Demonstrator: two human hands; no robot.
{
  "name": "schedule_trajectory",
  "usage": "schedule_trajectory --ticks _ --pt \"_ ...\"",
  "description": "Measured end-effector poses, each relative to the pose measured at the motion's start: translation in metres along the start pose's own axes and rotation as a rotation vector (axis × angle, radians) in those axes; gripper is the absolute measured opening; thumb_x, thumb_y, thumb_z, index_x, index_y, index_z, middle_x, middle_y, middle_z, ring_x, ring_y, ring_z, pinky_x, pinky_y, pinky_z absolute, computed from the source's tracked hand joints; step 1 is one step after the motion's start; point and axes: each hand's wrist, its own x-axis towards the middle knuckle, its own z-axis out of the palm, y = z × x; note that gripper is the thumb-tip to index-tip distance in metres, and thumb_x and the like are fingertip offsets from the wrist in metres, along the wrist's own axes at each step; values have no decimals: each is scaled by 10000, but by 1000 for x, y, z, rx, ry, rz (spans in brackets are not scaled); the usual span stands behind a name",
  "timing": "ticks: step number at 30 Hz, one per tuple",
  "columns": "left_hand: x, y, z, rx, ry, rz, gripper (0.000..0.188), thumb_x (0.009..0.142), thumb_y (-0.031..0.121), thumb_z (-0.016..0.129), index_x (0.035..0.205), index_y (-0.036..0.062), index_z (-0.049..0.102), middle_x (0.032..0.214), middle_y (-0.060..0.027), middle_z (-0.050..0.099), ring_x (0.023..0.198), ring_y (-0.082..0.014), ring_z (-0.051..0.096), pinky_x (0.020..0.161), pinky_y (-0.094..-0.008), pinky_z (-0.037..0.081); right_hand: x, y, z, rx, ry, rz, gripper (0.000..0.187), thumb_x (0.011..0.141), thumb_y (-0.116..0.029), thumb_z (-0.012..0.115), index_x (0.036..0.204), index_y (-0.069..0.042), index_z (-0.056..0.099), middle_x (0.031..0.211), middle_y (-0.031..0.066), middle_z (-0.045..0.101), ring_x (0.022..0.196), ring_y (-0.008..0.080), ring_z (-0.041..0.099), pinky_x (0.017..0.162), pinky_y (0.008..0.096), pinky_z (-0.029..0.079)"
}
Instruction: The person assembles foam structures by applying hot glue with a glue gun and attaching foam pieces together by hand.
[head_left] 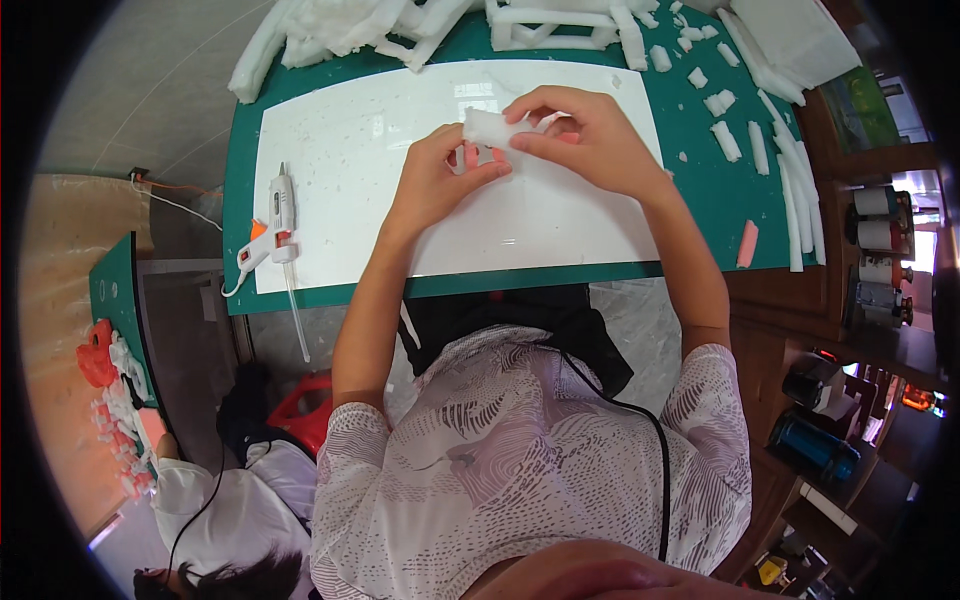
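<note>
Both my hands meet over a glossy white board (pixel 350 150) that lies on a green mat (pixel 700 190). My right hand (pixel 585 135) grips a small white foam block (pixel 488 127) from above and from the right. My left hand (pixel 440 175) pinches the same block from below, fingers curled under it. The block is held a little above the board, near its far middle.
A white hot glue gun (pixel 278 225) with a glue stick lies on the board's left edge, its cord trailing left. White foam strips and scraps (pixel 760 140) litter the mat's far and right sides, with one pink piece (pixel 747 243). Another person (pixel 230 510) sits lower left.
</note>
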Motion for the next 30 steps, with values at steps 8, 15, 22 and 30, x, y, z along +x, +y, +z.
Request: schedule_trajectory --ticks 8,15,22,30 --pt "-1 -1 4 -57 27 12 348 742 277 866 948 53 695 712 9 571 638 -100 494 573 -267 407 1 -2 21 -26 119 -125 260 842 -99 739 1094 -53 695 1133 80 695 947 185 673 804 288 559" --pt "-2 7 3 -115 31 18 374 743 302 867 951 43 696 738 0 607 655 -103 536 593 -256 439 -3 4 20 -108 83 -206 312 827 -56 733 1134 -51 680 1200 114 668 1061 227 661 878 320 564" --pt "-2 5 3 -94 24 8 384 746 315 865 967 43 711 761 -14 635 659 -119 545 599 -265 445 -7 8 27 -27 87 -152 363 815 -6 717 1173 -47 669 1224 117 656 1096 236 651 928 332 558" --pt "-5 -4 -6 -61 3 78 368 748 311 852 955 45 705 810 -14 629 686 -141 491 640 -279 430 -11 12 30 -9 149 -147 363 812 8 702 1171 -33 668 1231 113 654 1099 220 650 933 323 551"
